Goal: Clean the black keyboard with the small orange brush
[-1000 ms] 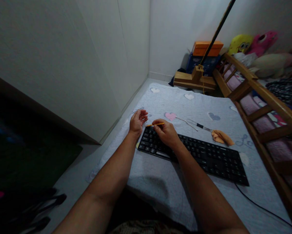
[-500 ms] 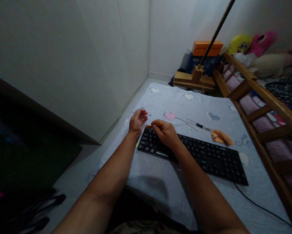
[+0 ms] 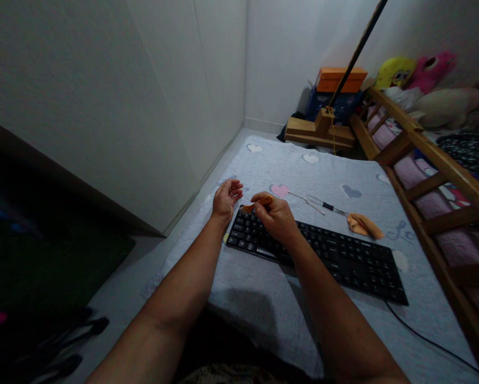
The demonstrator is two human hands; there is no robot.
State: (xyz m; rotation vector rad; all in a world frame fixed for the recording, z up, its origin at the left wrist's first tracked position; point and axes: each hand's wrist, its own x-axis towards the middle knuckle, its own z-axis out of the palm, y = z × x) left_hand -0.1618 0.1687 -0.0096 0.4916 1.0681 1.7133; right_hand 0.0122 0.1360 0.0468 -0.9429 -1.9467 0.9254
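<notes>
A black keyboard [image 3: 355, 266] lies at a slant on the light blue heart-patterned cloth. Over its upper left corner, my right hand [image 3: 277, 216] grips a small brush [image 3: 268, 200] with an orange handle. The brush's pale bristle end points down at the keys in that corner. My left hand [image 3: 225, 200] is held beside the keyboard's left end, palm turned inward, fingers apart and holding nothing. Behind the keyboard are thin white swab-like sticks [image 3: 303, 198], a wire tool with a black grip [image 3: 327, 206] and a folded orange cloth [image 3: 363, 225].
A cable [image 3: 423, 336] runs from the keyboard toward the lower right. Wooden bed railing [image 3: 415, 138] borders the right side, with plush toys [image 3: 395, 72] beyond. A wooden stand [image 3: 323, 125] with a pole and an orange box [image 3: 341, 80] are at the back. A pale panel [image 3: 163, 106] rises at left.
My right hand has tilted and shifted slightly right, so the brush's handle stands higher and its bristles now show against the corner keys. My left hand has hardly moved.
</notes>
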